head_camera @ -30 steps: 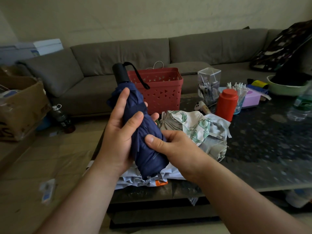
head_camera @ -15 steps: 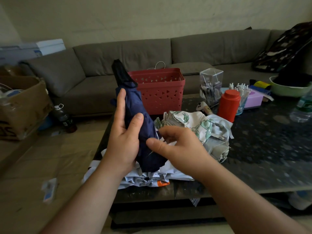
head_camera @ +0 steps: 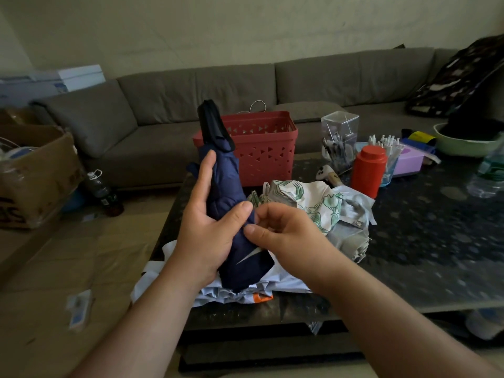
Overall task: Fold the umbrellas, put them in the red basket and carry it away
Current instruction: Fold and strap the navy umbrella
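At center frame your left hand (head_camera: 207,227) wraps its grip round the navy umbrella (head_camera: 227,192), held upright and tilted, thumb pressed on the cloth. Just right of it, your right hand (head_camera: 283,230) pinches the umbrella's fabric between thumb and curled fingers. Behind stands the red basket (head_camera: 261,148) on the counter (head_camera: 425,241), and a leaf-print umbrella (head_camera: 302,197) lies further right.

Folded navy umbrella (head_camera: 226,184) held tilted before the red basket (head_camera: 261,148); floral umbrella (head_camera: 305,203) lies beside
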Action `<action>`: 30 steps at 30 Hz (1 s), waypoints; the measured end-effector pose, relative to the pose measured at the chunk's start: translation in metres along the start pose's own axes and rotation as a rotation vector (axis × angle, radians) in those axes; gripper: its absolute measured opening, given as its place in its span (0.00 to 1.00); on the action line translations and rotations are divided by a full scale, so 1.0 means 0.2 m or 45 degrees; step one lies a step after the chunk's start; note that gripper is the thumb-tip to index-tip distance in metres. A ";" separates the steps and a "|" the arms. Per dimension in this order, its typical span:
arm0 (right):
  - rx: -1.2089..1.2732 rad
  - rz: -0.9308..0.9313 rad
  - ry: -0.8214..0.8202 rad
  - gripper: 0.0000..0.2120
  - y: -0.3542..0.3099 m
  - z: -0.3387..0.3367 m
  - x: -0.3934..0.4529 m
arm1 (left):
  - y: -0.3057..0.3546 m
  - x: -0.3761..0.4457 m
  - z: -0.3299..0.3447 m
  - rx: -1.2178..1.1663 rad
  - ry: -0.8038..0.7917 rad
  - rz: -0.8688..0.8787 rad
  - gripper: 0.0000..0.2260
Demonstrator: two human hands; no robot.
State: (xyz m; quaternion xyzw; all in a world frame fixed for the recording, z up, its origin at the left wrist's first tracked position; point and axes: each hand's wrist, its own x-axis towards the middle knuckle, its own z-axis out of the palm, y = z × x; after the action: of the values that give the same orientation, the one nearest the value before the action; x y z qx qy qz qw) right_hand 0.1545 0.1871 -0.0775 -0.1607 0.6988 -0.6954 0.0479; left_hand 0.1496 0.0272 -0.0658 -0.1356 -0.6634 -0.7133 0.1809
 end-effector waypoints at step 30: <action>0.047 0.144 0.440 0.29 0.04 0.02 0.08 | -0.19 -0.17 0.10 1.564 -0.158 0.465 0.50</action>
State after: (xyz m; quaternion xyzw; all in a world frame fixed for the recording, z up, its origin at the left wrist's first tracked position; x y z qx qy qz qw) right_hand 0.1399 0.1793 -0.0840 0.0018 0.6916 -0.7216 -0.0310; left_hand 0.1637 0.0527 -0.1128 -0.1592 -0.9264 -0.1519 0.3055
